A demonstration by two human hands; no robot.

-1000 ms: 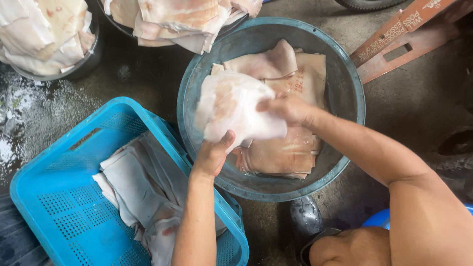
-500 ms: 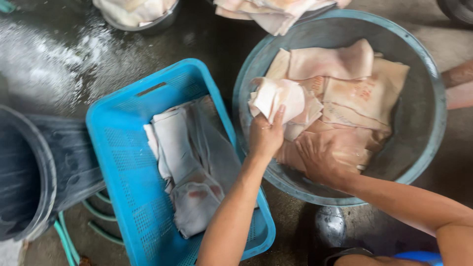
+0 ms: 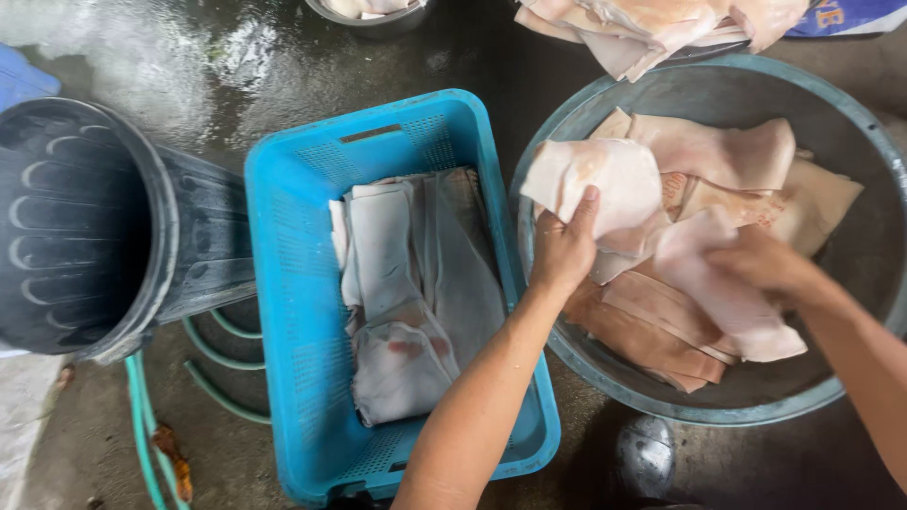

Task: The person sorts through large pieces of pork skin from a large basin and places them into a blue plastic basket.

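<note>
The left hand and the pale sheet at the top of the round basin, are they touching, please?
Touching. The head view shows the left hand with its fingers lying on the pale sheet, gripping its lower edge over the round basin.

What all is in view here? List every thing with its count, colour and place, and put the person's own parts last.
round basin: one, grey-green, right, on the wet floor
skin sheets: several, pale pink, piled in the round basin
crate: one, blue perforated plastic, centre
folded sheets: a few, whitish grey, inside the crate
bin: one, black, lying on its side at left
hose: one, green, looped on the floor lower left
upper piles: pink sheets at the top edge, count unclear
metal bowl: one, top centre, partly cut off
left hand: grip on a pale sheet at the basin's left side
right hand: blurred, on a sheet in the basin
</note>
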